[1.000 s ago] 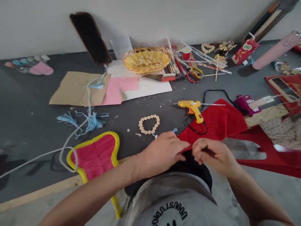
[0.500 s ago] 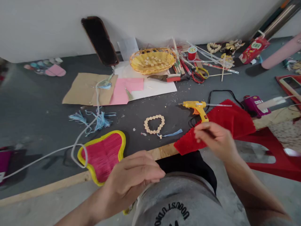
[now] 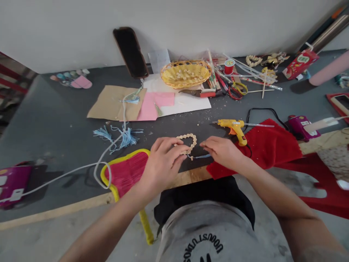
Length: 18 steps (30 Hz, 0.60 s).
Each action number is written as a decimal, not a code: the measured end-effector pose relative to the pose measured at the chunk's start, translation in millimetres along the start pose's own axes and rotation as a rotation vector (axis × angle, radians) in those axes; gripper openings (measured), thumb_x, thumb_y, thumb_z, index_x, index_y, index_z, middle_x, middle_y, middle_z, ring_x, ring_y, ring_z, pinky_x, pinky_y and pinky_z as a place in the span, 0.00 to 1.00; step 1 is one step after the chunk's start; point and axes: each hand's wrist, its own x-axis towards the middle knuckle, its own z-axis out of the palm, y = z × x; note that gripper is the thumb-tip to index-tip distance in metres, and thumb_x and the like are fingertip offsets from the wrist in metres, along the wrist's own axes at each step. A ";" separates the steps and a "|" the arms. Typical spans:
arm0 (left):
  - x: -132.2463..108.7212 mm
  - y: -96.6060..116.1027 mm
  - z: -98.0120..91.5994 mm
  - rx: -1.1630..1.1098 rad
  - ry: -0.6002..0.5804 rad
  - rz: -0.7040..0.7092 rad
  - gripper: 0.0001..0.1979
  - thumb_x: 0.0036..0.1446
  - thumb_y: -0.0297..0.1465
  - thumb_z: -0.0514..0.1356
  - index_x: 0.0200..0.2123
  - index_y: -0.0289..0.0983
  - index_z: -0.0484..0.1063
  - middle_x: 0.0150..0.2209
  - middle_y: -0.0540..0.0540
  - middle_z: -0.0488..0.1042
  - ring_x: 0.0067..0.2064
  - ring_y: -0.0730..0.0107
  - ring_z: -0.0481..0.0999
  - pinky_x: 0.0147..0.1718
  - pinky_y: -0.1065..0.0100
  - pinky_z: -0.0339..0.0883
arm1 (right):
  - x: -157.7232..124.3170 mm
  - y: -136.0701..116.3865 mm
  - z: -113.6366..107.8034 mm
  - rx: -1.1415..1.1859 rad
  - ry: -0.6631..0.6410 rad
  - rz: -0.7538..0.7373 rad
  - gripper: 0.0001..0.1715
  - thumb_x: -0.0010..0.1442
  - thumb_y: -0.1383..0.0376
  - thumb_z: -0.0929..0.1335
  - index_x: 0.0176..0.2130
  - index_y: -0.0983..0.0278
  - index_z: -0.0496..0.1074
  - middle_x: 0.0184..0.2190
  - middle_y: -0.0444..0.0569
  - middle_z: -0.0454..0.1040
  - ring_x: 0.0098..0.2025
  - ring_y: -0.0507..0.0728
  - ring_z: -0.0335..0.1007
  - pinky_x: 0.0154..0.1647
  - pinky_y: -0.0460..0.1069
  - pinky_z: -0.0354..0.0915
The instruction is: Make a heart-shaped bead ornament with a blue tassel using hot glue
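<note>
Where the head camera looks down over the grey desk (image 3: 64,145), both hands are at its near edge, around a heart-shaped ring of pale beads (image 3: 194,141) that lies on the desktop in front of the person. The left hand (image 3: 166,158) covers the ring's left side, its thumb and fingers drawn close together; whether they grip the beads or only touch them, I cannot tell. The right hand (image 3: 218,150) is just right of the ring, fingertips narrowed almost together; whether anything small is between them cannot be told. A blue tassel (image 3: 202,157) runs from the ring's lower end toward the right hand, which hides its far end.

To the right, a yellow glue gun (image 3: 231,124) points left, near a red cloth (image 3: 278,145) that overhangs the near edge. Left of the hands is a pink panel with a yellow rim (image 3: 127,170), partly behind the left hand, with a pale cord (image 3: 102,156) looped over it. Loose blue tassels (image 3: 127,139) lie beyond the panel. Farther back, a yellow basket (image 3: 164,75) holds small pale pieces, with pliers (image 3: 200,93) in front of it and a red spool (image 3: 229,67) to its right. A dark phone (image 3: 131,52) leans against the wall.
</note>
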 end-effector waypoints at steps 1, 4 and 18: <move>0.9 1.5 7.0 0.037 -0.028 0.024 0.08 0.62 0.27 0.59 0.42 0.40 0.76 0.43 0.44 0.75 0.47 0.57 0.69 0.45 0.54 0.67 | 3.5 0.8 3.3 -0.077 -0.088 -0.014 0.13 0.65 0.74 0.63 0.44 0.67 0.75 0.40 0.54 0.77 0.43 0.57 0.74 0.46 0.52 0.69; -0.7 9.4 25.0 0.154 -0.119 0.101 0.07 0.60 0.29 0.61 0.41 0.43 0.78 0.44 0.44 0.76 0.48 0.53 0.67 0.44 0.51 0.65 | 14.9 -1.4 9.1 -0.279 -0.257 -0.026 0.11 0.65 0.72 0.63 0.41 0.68 0.75 0.38 0.54 0.75 0.43 0.59 0.71 0.47 0.52 0.66; -14.6 3.2 42.7 0.208 -0.198 0.243 0.12 0.63 0.35 0.59 0.50 0.44 0.74 0.59 0.49 0.72 0.63 0.50 0.62 0.61 0.42 0.46 | -47.0 -9.3 -28.3 0.018 -0.093 0.128 0.12 0.66 0.74 0.57 0.32 0.61 0.58 0.31 0.46 0.64 0.34 0.54 0.61 0.35 0.50 0.61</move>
